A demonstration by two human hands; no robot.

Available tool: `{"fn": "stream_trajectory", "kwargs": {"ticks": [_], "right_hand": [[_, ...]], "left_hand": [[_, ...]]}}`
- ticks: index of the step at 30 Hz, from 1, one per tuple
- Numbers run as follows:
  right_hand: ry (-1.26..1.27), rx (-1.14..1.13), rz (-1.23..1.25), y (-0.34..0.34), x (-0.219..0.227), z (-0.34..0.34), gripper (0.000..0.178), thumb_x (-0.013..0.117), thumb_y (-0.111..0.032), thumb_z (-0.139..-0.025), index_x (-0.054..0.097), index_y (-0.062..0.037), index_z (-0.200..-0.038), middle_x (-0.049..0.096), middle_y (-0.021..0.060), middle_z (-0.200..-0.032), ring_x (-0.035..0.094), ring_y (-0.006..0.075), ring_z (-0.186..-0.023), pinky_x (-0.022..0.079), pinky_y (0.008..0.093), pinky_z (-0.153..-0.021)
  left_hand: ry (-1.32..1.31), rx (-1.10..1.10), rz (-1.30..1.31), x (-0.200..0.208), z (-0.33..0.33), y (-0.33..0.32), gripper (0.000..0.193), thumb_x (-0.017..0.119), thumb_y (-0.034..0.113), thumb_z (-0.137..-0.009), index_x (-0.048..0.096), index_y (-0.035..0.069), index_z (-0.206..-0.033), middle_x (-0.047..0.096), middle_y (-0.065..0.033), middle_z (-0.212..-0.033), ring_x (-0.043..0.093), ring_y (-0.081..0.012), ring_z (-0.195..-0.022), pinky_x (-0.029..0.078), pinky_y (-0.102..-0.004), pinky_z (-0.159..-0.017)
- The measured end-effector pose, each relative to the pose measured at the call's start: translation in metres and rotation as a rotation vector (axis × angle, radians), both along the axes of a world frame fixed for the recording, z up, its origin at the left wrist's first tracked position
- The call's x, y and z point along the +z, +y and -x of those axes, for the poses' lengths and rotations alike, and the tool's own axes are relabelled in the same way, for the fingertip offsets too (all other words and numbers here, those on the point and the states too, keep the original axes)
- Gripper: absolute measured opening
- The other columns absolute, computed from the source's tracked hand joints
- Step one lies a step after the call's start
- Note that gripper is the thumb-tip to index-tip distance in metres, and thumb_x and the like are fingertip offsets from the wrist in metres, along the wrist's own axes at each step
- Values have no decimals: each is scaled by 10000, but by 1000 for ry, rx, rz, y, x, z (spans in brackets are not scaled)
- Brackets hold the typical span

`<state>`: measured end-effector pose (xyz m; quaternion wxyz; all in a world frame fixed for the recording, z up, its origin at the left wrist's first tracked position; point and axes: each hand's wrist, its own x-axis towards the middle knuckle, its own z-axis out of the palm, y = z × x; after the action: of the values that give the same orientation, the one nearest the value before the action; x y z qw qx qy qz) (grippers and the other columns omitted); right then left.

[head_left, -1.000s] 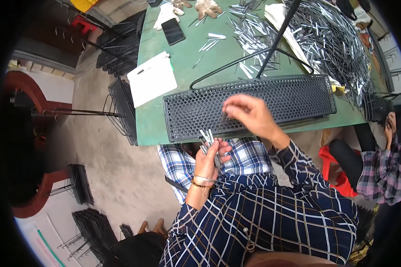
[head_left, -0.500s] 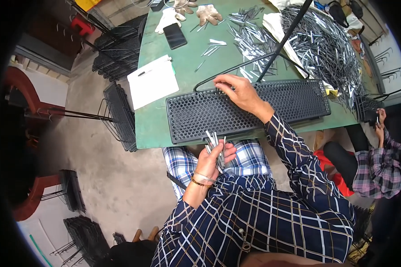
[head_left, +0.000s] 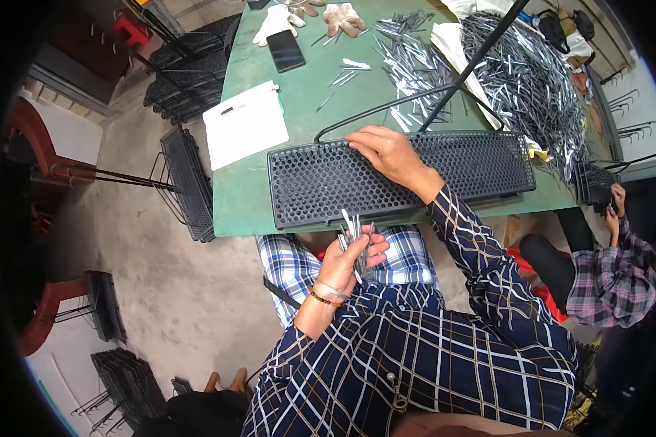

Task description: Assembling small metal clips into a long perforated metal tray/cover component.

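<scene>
A black perforated metal rack (head_left: 321, 186) with long rod arms lies across the near edge of the green table. My left hand (head_left: 342, 261) is closed around a bunch of thin grey and silver metal strips (head_left: 353, 227), just below the rack's front edge. Over the rack's back edge, left of its middle, is my right hand (head_left: 395, 159). Its fingers are bent and pressed together against the black mesh. Whatever lies under those fingertips is hidden.
A large heap of metal strips (head_left: 525, 80) sits at the back right, with a smaller loose pile (head_left: 414, 69) beside it. A phone (head_left: 286, 51), a clipboard with paper (head_left: 244, 131) and work gloves (head_left: 342, 20) lie on the table (head_left: 233, 211). Another person (head_left: 616, 273) sits at the right.
The view has shifted slightly. My right hand's fingers have lowered and flattened toward the rack's back edge. My left hand keeps its bunch of strips in nearly the same place.
</scene>
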<state>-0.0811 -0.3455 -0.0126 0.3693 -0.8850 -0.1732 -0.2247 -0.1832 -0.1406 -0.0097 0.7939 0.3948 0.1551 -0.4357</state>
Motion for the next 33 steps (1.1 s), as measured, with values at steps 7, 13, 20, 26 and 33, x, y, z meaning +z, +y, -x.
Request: {"fn": "stream_trajectory", "kwargs": {"ticks": [7,13,20,26,33], "right_hand": [[12,-119,-102,4,17,15,165,616,-77,-831,646,6,-971,644,131,-885,624,257,-786,492,323,-685],[656,148,-383,23,40,65,211,657,-151,-824,662,26,-938,644,92,-871,601,155,-762,465,260,-653],[828,199,-716,33,27,75,188,647,-144,-844,674,25,-922,648,62,-852,589,106,-740,467,225,-632],[755,33,-832,17,42,56,188,602,-124,-881,655,24,-984,656,47,-797,588,81,-723,481,210,-640],[168,-250,-362,-1,23,9,165,616,-95,-859,652,17,-974,661,79,-806,601,113,-719,470,257,-628]], "left_hand": [[-13,26,-23,9,-4,-2,251,501,122,-933,490,-10,-1147,593,-174,-1030,621,-278,-957,549,-377,-800],[-95,132,35,13,-17,-1,243,488,133,-941,510,-6,-1139,598,-150,-1038,621,-251,-950,539,-355,-816],[-147,68,9,15,-13,-1,312,518,179,-931,497,-9,-1179,603,-170,-1080,630,-254,-968,559,-363,-787],[-25,-13,-6,16,-19,2,284,499,184,-941,499,11,-1167,607,-139,-1046,626,-209,-925,560,-331,-713],[-31,-69,-44,3,-19,-5,293,529,190,-931,517,2,-1154,637,-121,-957,615,-142,-791,508,-239,-620]]}}
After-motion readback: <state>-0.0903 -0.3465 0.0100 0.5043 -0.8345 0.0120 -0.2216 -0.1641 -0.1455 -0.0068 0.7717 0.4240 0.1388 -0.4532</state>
